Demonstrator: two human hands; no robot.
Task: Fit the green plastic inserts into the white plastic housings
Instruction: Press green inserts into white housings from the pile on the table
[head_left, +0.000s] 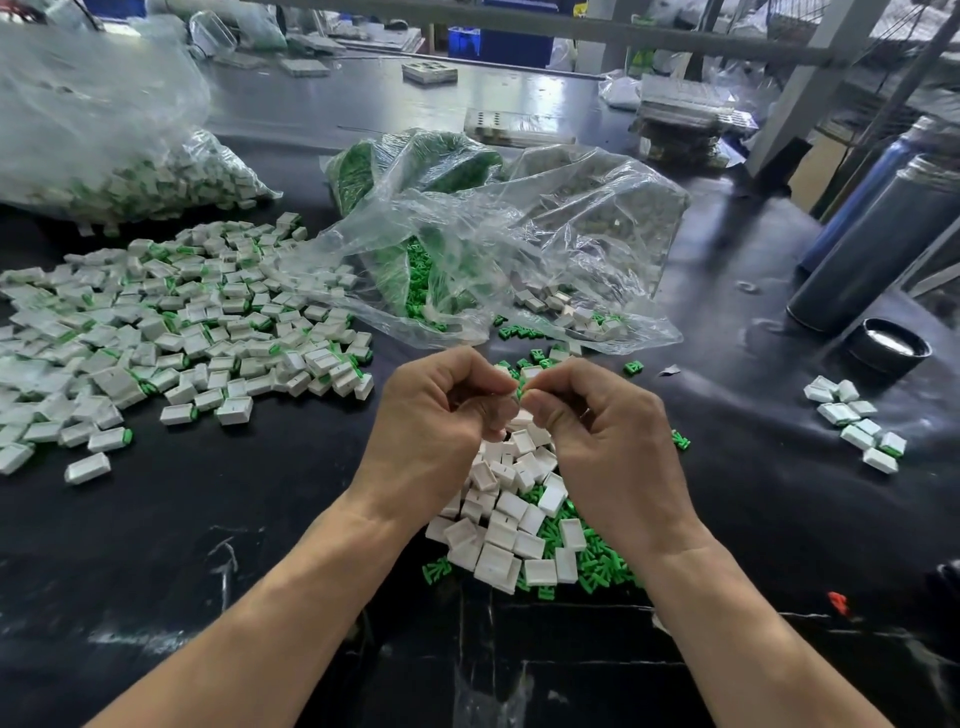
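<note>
Housing (521, 391) between both hands, markings perhaps illegible

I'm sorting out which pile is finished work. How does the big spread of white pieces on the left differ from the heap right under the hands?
The left spread is white housings that mostly show a green edge, so inserts look fitted; it lies wide and thin. The heap under the hands is bare white housings, several showing open hollows, mixed with loose green inserts, and it is smaller and more bunched. Both lie on the same black tabletop and hold the same kind of housing.
</note>
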